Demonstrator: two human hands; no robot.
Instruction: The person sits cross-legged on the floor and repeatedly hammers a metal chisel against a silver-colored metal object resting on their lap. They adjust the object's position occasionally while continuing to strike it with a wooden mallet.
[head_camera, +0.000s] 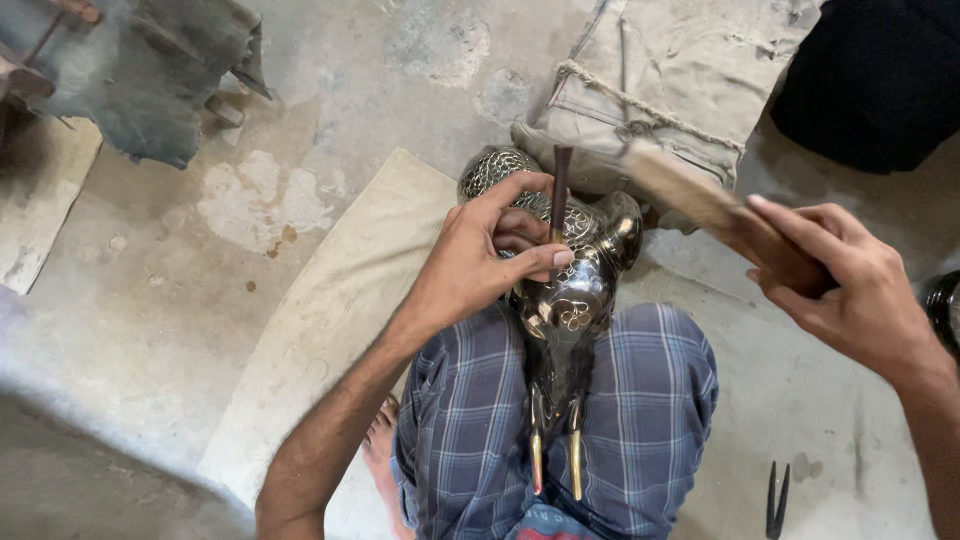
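A dark, shiny metal bird figure (575, 300) with engraved patterns lies between my knees, its two brass legs pointing toward me. My left hand (485, 250) pinches a thin dark chisel (561, 180) upright, tip on the bird's patterned back. My right hand (850, 285) grips a wooden mallet (700, 200), blurred, raised to the right of the chisel's top. My legs are in blue checked cloth (640, 420).
A folded canvas sack (680, 70) props the bird's far end. A pale mat (330, 320) lies on the concrete floor under me. A small dark pointed tool (777, 500) rests on the floor at lower right. Dark cloth (150, 70) sits upper left.
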